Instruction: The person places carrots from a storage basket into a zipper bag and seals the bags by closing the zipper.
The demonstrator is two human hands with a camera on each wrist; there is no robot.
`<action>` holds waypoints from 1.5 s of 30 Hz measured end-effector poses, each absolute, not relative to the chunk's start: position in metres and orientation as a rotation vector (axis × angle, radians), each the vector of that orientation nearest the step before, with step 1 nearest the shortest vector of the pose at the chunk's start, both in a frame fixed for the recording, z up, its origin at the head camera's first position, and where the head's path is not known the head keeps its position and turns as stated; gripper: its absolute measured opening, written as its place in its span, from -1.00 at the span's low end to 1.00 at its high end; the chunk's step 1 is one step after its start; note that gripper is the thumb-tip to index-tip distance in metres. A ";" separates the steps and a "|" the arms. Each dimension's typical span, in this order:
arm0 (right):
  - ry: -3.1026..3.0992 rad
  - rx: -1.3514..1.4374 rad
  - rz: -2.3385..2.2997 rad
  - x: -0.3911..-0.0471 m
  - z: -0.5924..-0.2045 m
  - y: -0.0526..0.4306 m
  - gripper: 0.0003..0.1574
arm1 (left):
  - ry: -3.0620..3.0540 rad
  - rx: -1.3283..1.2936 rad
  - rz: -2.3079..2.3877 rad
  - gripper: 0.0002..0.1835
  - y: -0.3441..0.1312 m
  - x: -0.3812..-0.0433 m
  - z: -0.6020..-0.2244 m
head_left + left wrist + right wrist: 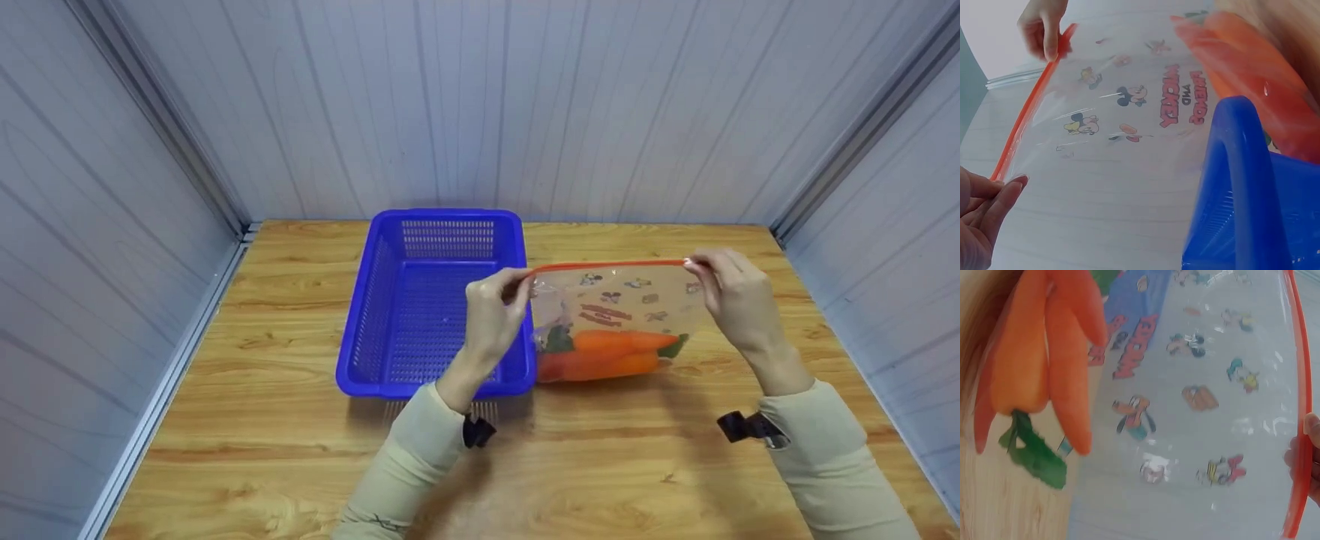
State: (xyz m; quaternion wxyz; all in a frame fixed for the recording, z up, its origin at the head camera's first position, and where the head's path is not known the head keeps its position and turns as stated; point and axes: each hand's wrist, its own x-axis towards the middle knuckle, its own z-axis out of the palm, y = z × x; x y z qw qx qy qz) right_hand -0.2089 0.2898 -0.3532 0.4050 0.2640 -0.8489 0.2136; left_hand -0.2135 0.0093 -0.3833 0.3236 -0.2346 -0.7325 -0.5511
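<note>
A clear zip bag (637, 296) with an orange zip strip and printed cartoon figures hangs stretched between both hands. My left hand (491, 311) pinches the left end of its orange edge, over the basket's right rim. At the other end, my right hand (735, 296) pinches the strip between thumb and fingers. Several carrots (611, 356) with green leaves lie in the bottom of the bag, low over the table. In the right wrist view the carrots (1067, 354) show close up, with a green leaf (1039, 458) below them.
A blue plastic basket (361, 300) with slatted sides stands on the wooden table (285, 450), directly left of the bag; nothing shows inside it. Pale panel walls (465, 112) enclose the table at the back and on both sides.
</note>
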 end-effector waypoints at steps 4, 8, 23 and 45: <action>-2.151 0.619 0.537 -0.205 -0.353 0.302 -0.87 | -1.926 -0.575 -1.443 -0.93 0.006 -0.215 -0.385; -2.158 0.559 0.531 -0.201 -0.353 0.315 -0.87 | -1.925 -0.550 -1.450 -0.94 0.003 -0.216 -0.386; -2.152 0.482 0.551 -0.197 -0.352 0.327 -0.88 | -1.970 -0.532 -1.431 -0.93 -0.001 -0.216 -0.387; -2.194 0.368 0.533 -0.202 -0.345 0.328 -0.89 | -2.288 -0.572 -1.185 -0.69 -0.023 -0.220 -0.373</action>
